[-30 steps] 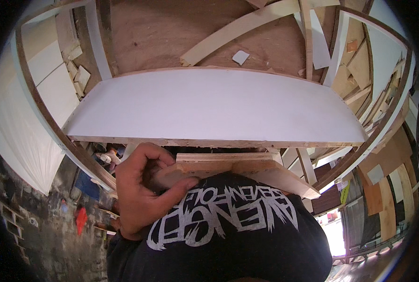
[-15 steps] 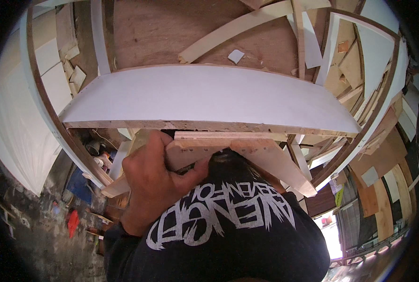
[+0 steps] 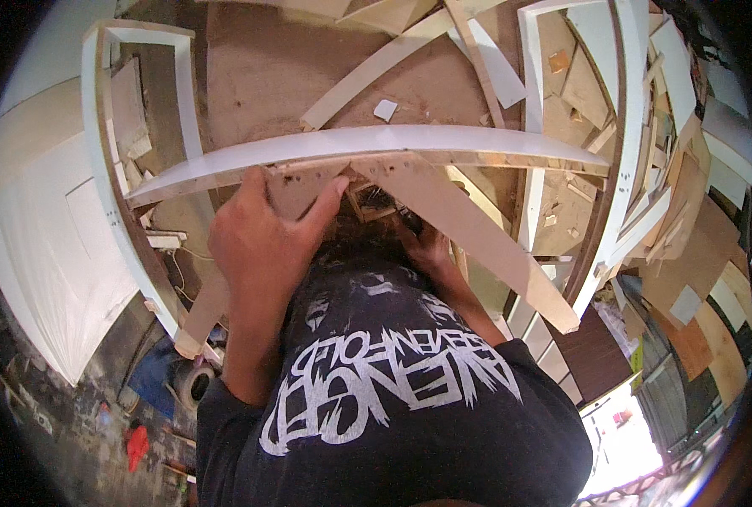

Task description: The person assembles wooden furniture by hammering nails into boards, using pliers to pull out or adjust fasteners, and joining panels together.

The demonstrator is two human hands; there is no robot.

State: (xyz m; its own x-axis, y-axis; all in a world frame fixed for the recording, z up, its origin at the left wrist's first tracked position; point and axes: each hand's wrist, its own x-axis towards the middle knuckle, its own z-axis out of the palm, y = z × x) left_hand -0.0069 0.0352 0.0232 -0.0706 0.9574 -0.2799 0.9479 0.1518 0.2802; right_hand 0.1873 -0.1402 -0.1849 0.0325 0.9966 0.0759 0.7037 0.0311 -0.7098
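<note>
My left hand (image 3: 262,224) is wrapped round the left part of a plywood brace (image 3: 477,224), its thumb on the near face and its fingers going over behind. The brace has two slanting legs that meet under the middle of a long white board (image 3: 367,142); small dark marks dot it near the top. It lies close along the board's raw lower edge. My right hand (image 3: 428,252) is lower, in the gap between the legs, with fingers curled about something dark that I cannot make out. Part of that hand is in shadow.
White-faced wooden frame sides (image 3: 112,169) stand left and right of the board. Behind it, a brown panel (image 3: 257,76) carries loose strips (image 3: 376,72) and a small white offcut (image 3: 385,110). Sheets and boards (image 3: 688,228) lean at the right. A red scrap (image 3: 138,446) lies on the floor.
My right hand has come into view below the brace. The white board now shows more edge-on, and the brace sits higher, closer against it. My left hand keeps its hold, higher in view.
</note>
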